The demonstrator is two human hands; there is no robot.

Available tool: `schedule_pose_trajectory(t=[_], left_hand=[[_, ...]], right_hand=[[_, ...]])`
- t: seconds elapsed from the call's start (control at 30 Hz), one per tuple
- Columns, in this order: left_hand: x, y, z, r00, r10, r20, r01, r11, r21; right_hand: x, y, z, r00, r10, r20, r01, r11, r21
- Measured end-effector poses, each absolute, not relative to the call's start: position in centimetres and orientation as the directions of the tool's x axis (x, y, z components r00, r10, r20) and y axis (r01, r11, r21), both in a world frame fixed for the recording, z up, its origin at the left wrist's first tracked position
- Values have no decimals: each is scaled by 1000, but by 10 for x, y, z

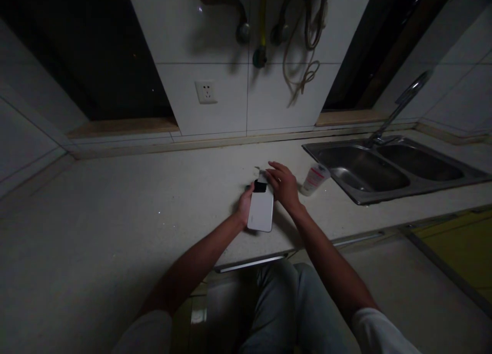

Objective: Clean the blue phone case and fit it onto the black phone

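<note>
A white smartphone (pixel 261 209) lies back-up on the pale countertop (pixel 115 200), its black camera block near the top end. My left hand (pixel 245 203) wraps the phone's left edge, with the fingers hidden behind it. My right hand (pixel 283 185) sits over the phone's upper right corner, fingers curved and touching it. Whether it grips the phone, I cannot tell. A small pale scrap (pixel 257 170) lies just above the phone. A white and red tube (pixel 315 180) stands tilted just right of my right hand.
A double steel sink (pixel 357 169) with a tall faucet (pixel 402 105) is set into the counter at right. A wall socket (pixel 206 91) and hanging hoses (pixel 295 31) are on the tiled wall behind. My knees show below the counter's front edge.
</note>
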State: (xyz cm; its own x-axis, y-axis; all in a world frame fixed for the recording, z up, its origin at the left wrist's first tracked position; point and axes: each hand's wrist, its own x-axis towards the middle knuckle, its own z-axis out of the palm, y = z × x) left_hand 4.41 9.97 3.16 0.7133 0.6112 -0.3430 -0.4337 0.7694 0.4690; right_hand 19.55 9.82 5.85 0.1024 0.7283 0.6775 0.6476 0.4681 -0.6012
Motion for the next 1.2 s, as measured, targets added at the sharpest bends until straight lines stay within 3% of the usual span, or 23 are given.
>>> schedule_pose_trajectory(t=[0.1,0.2,0.37,0.5,0.63,0.73,0.83,1.0,1.1,1.2], left_hand=[[48,101,31,670,643,-370,-440,746,499],[55,103,26,623,657,-425,-452,745,489],[56,100,17,573,684,-451,-498,728,472],[50,96,15,556,724,-408,-545,688,479],[45,96,13,587,721,-368,-501,681,533],[45,98,15,633,654,-414,-411,737,537],[46,99,18,674,654,-345,-420,723,549],[38,107,8,784,594,-183,-432,733,526],[31,120,0,881,393,-265,-191,806,560],[26,128,-1,924,236,-302,-7,798,603]], right_hand=[[187,86,58,208,731,649,523,478,-706],[179,71,55,233,727,646,455,505,-733],[177,47,55,-4,650,760,559,631,-537],[177,30,59,-282,610,741,615,708,-348],[177,30,64,-354,617,703,621,717,-317],[184,48,70,-221,645,732,629,667,-399],[193,71,72,9,674,739,591,592,-547],[193,83,59,137,816,561,467,446,-763],[186,79,47,165,855,491,383,404,-831],[182,80,40,229,892,390,182,354,-917]])
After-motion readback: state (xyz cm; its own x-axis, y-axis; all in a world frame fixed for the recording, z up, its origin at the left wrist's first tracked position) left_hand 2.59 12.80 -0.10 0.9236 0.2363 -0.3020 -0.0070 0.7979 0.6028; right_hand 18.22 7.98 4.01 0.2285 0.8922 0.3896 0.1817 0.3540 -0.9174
